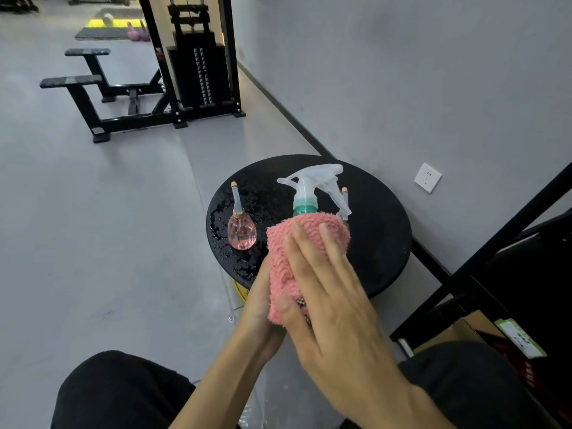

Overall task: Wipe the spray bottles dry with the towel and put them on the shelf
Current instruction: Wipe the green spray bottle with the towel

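A spray bottle [309, 193] with a clear trigger head and green neck is held above a round black table [380, 243]. A pink towel [288, 258] wraps its body. My right hand [334, 298] lies over the towel with its fingers curved round it. My left hand [263, 305] holds the wrapped bottle from below on the left. A small pink glass spray bottle [241, 227] stands on the table's left side, among water drops. Behind the towel the tip of a third bottle [344, 193] shows.
A black shelf frame [495, 264] stands at the right with a cardboard box [473, 329] on its lower level. A grey wall with a white socket [428, 178] runs behind the table. Black gym equipment [192, 72] stands farther back on the grey floor. My knees are at the bottom.
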{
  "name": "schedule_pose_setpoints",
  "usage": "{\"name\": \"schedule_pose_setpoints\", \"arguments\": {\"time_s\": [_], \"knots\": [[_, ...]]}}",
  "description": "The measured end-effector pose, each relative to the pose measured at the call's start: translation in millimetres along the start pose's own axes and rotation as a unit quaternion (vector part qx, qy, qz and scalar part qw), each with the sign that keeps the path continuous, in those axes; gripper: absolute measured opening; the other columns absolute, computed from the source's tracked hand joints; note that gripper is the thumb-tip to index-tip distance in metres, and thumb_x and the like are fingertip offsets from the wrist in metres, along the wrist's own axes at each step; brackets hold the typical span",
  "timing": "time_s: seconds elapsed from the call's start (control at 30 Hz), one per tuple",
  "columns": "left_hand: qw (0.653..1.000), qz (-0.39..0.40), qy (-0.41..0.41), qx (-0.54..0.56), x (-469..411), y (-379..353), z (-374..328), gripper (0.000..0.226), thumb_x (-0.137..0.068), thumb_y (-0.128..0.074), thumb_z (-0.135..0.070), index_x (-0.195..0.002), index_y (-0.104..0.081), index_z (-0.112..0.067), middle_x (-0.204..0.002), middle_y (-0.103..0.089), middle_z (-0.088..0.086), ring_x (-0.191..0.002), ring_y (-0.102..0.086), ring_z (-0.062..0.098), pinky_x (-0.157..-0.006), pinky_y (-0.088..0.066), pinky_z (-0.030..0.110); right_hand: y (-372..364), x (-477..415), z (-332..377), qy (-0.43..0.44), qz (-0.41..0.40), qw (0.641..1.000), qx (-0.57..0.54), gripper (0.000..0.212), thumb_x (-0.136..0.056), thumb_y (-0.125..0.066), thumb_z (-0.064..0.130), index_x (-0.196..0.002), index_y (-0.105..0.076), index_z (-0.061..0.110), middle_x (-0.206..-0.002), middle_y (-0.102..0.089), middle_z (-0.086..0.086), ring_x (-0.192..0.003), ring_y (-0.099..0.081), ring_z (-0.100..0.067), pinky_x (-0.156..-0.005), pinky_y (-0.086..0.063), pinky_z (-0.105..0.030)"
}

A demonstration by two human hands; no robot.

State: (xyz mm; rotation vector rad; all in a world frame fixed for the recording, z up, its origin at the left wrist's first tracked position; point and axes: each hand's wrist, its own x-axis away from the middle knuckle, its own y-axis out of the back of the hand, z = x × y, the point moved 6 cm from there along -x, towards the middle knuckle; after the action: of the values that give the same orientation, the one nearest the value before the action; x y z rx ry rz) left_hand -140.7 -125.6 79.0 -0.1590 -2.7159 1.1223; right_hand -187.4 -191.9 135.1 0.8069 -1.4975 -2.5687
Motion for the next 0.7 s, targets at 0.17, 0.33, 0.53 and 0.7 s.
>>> {"name": "schedule_pose_setpoints", "arguments": {"time_s": [0.17,0.33,0.53,0.7], "knots": [[0.999,-0.009,0.038,-0.029,3,-2,8,0.037,-0.095,-0.041,-0.039,-0.095,-0.077,-0.031,-0.109,-0.073,0.003,-0.095,-0.070,0.014,-0.082,-0.054,0.035,9,-33,-19,-0.044,-0.007,0.997,-0.056,0.059,-0.098,-0.013,0.047,-0.154,-0.009,0.027,-0.162,-0.001,0.016,-0.148,0.010,-0.004,-0.122,-0.009,-0.039],[0.999,-0.020,0.046,-0.014,2,2,8,0.044,-0.100,-0.036,-0.040,-0.100,-0.076,-0.022,-0.107,-0.073,0.007,-0.092,-0.071,0.017,-0.071,-0.059,0.031,9,-27,-18,-0.044,-0.007,0.993,-0.112,0.059,-0.100,-0.015,0.047,-0.155,-0.006,0.027,-0.160,0.005,0.023,-0.147,0.012,0.000,-0.120,0.000,-0.024],[1.000,-0.006,0.017,-0.009,1,1,0,0.038,-0.088,-0.042,-0.033,-0.088,-0.080,-0.025,-0.101,-0.075,0.004,-0.092,-0.071,0.012,-0.068,-0.056,0.023,-1,2,-3,-0.008,-0.002,0.998,-0.056,0.057,-0.102,-0.016,0.042,-0.155,-0.014,0.021,-0.162,-0.002,0.015,-0.150,0.006,-0.013,-0.119,-0.005,-0.033],[0.998,-0.017,0.052,-0.017,-1,-1,11,0.040,-0.096,-0.040,-0.039,-0.097,-0.077,-0.024,-0.104,-0.074,0.005,-0.089,-0.071,0.016,-0.071,-0.059,0.031,11,-38,-25,-0.060,-0.015,0.994,-0.094,0.057,-0.102,-0.016,0.045,-0.154,-0.007,0.026,-0.161,0.004,0.020,-0.146,0.012,0.002,-0.117,0.006,-0.015]]}}
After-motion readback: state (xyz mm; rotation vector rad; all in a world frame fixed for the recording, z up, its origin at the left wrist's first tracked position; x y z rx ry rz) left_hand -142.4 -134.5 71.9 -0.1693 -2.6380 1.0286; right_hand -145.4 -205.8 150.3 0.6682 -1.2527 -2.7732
